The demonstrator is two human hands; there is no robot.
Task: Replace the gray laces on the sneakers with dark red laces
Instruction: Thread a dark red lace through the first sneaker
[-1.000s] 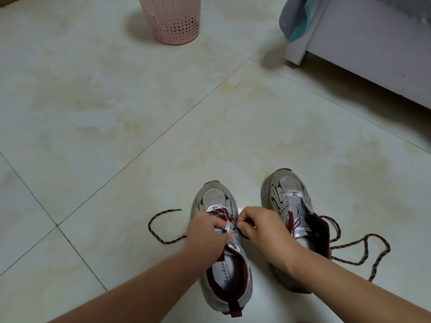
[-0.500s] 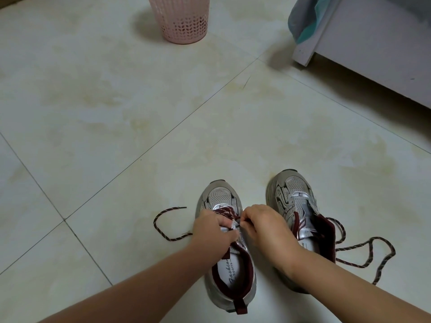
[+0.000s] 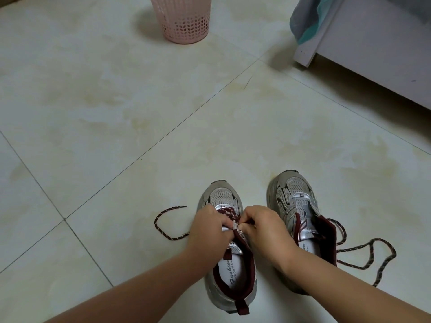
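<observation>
Two grey-and-silver sneakers with dark red lining stand side by side on the floor, toes pointing away from me. Over the left sneaker (image 3: 224, 199) my left hand (image 3: 210, 229) and my right hand (image 3: 263, 229) meet at the eyelets, both pinching its dark red lace (image 3: 229, 212), which crosses the lowest eyelets. One loose end of that lace (image 3: 163, 220) curls on the floor to the left. The right sneaker (image 3: 293, 197) has no lace through its eyelets. A second dark red lace (image 3: 368, 255) lies looped on the floor by its right side.
A pink plastic mesh basket (image 3: 184, 19) stands at the back centre. A white furniture panel (image 3: 373, 47) with grey and teal cloth (image 3: 305, 26) hanging over its corner fills the upper right. The floor is pale tile.
My hands have drawn closer together over the left sneaker's eyelets. The view has shifted slightly left; shoes and loose laces stay where they were.
</observation>
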